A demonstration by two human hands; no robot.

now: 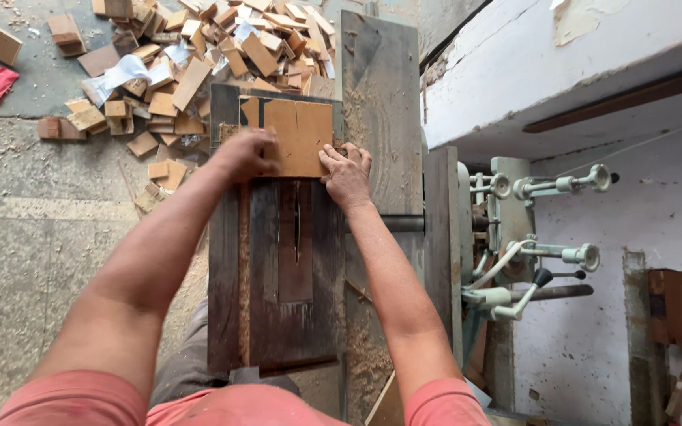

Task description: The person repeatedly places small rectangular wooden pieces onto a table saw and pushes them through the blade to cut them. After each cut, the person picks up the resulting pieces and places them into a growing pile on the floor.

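Note:
A flat square wooden board (300, 136) lies on the dark table of a saw bench (270, 308), just past the blade slot (297, 225). A thin cut line runs partway down the board. My left hand (244, 155) presses on the board's left edge, fingers curled over it. My right hand (346, 175) holds the board's lower right corner, fingers spread against its side. Both forearms reach forward from the bottom of the view.
A large heap of cut wooden blocks (199, 55) covers the concrete floor beyond the bench. A tall wooden fence board (380, 110) stands to the right of the table. Metal handles and levers (542, 252) stick out at the right by a white wall. Sawdust lies on the bench.

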